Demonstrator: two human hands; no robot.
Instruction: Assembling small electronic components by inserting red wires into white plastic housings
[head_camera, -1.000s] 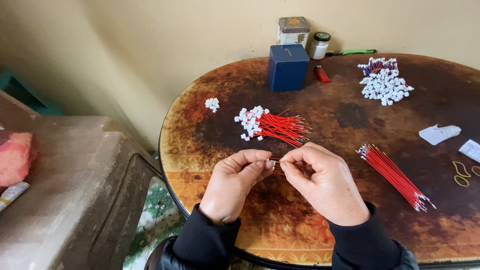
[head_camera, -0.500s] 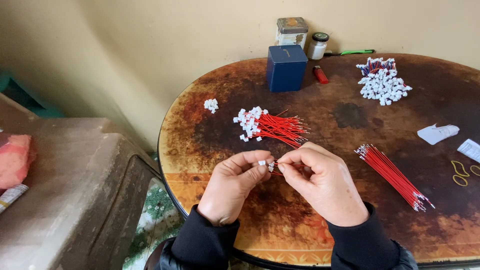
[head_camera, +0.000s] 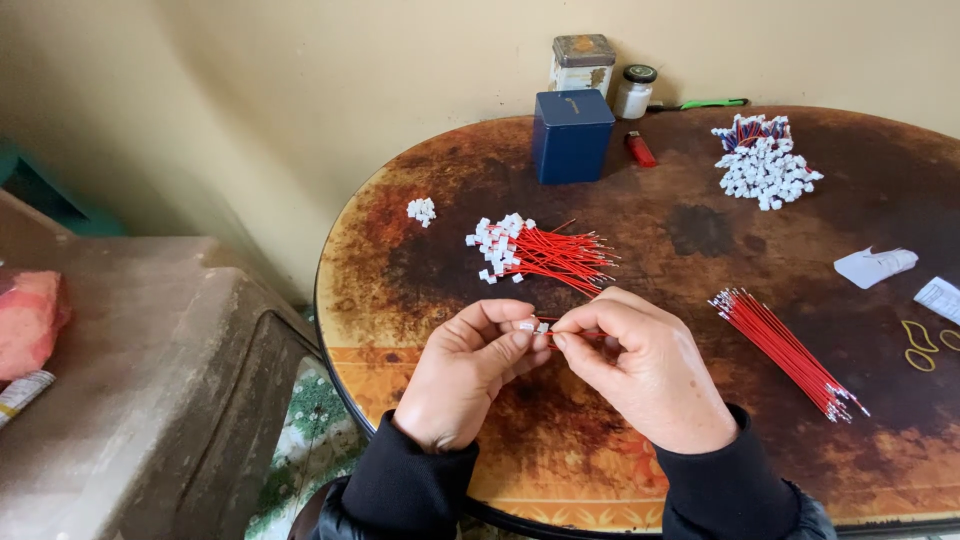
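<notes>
The left hand (head_camera: 470, 375) pinches a small white connector (head_camera: 527, 326) above the desk (head_camera: 700, 230), and the right hand (head_camera: 640, 365) holds a thin red wire (head_camera: 548, 322) against it. Both grips are narrow; I judge the tiny connector may slip out if the wire is pushed askew.

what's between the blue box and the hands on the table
In the head view, a pile of red wires with white connectors lies between the blue box and the hands.

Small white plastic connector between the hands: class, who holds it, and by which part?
Left hand pinches the small white plastic connector by its sides; right hand pinches the thin red wire near its end.
</notes>
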